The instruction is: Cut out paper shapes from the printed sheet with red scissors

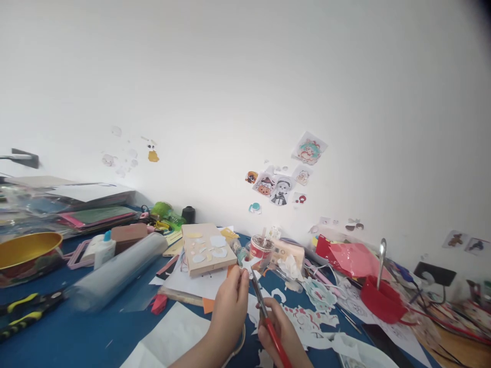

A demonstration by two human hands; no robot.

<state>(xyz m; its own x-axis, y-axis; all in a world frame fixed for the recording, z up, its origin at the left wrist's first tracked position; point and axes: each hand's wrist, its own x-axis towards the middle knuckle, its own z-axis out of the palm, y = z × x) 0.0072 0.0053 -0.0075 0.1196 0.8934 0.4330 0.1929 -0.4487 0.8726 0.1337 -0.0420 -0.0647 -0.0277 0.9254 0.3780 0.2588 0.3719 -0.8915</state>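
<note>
Near the middle bottom, my left hand [232, 296] pinches a small white paper cutout [250, 262] between thumb and fingers. My right hand [282, 329] is wrapped round red-handled scissors [273, 335], seen nearly edge-on. Their dark metal blades point up and away, with the tips at the paper's lower edge; whether they touch it I cannot tell. Just beyond stands a red patterned cup [262, 250]. Left of it, a beige box [207, 250] carries several pale paper pieces. Cut paper scraps [307, 319] lie right of my right hand.
A clear plastic roll [118, 271], a glue bottle [104, 250], black-and-yellow pliers [30, 312] and a gold-lined bowl [30, 250] lie left. White paper [172, 335] is in front. A red holder [383, 301], a white tray [364, 352] and a dark phone-like slab [387, 342] are right.
</note>
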